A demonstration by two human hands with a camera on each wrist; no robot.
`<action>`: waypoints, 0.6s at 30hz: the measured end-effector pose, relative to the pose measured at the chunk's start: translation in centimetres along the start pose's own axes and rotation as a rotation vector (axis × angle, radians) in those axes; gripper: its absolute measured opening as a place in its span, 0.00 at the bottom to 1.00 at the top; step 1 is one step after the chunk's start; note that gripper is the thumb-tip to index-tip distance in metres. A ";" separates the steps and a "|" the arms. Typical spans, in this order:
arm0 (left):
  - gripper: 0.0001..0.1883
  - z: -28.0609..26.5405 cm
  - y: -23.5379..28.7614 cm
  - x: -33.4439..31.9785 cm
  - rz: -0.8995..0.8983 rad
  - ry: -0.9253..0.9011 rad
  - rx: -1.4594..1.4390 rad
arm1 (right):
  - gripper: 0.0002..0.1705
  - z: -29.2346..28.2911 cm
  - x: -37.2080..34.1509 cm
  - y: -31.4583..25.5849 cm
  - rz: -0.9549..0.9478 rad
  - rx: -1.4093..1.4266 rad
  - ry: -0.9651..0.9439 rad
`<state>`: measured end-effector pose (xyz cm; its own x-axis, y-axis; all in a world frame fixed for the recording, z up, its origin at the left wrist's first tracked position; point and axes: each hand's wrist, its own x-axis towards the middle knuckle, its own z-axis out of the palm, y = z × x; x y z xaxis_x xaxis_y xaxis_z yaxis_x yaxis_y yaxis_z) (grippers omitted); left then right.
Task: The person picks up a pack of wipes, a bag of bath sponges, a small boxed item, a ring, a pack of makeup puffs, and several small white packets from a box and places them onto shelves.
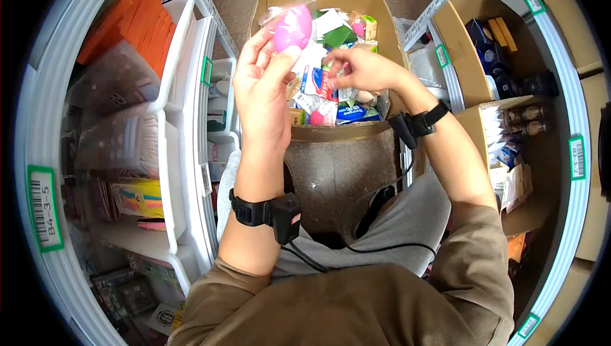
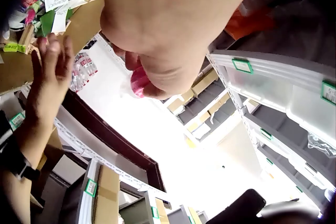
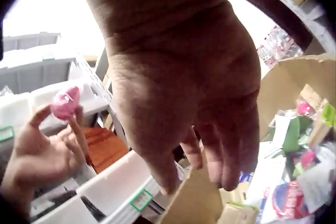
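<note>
Raised over the left side of a cardboard box (image 1: 331, 132), my left hand (image 1: 262, 85) pinches a pink makeup sponge (image 1: 294, 29) in a clear plastic bag between thumb and fingers. In the left wrist view the sponge (image 2: 139, 82) is partly hidden behind the hand. My right hand (image 1: 366, 69) hovers above the packed goods in the box with loosely bent fingers. The right wrist view shows this hand (image 3: 194, 92) palm side, its fingers hanging down near the box edge with nothing gripped. A blue-and-red packet (image 1: 320, 84) lies just below it.
Mixed small packages fill the box, among them a green packet (image 1: 339, 36) and a blue pack (image 1: 358, 114). White bins (image 1: 172, 174) on shelving stand close at my left. Cardboard boxes (image 1: 458, 21) line the right shelves. Cables (image 1: 312, 262) run from both wrist cameras across my lap.
</note>
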<state>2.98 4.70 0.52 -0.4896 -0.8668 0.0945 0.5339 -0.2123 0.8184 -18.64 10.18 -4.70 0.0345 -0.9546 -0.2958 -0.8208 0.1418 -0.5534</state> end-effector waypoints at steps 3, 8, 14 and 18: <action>0.28 -0.1 -1.0 0.2 -0.008 -0.042 0.002 | 0.33 -0.6 -3.2 -3.7 -0.145 0.681 0.252; 0.27 1.6 -1.9 -0.7 -0.131 -0.353 -0.007 | 0.31 -0.6 -10.1 -7.9 -0.264 1.032 0.579; 0.24 4.9 -3.5 -0.5 -0.295 -0.900 0.204 | 0.25 1.8 -24.7 -11.4 -0.093 0.971 1.067; 0.27 7.5 -10.6 3.5 -0.451 -0.804 0.927 | 0.26 6.9 -38.1 -14.9 0.190 0.785 1.292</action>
<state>-9.52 7.30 -3.59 -0.9440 -0.2228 -0.2433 -0.2974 0.2558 0.9198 -3.75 46.20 9.45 -0.8817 -0.4155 0.2235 -0.2398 -0.0133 -0.9707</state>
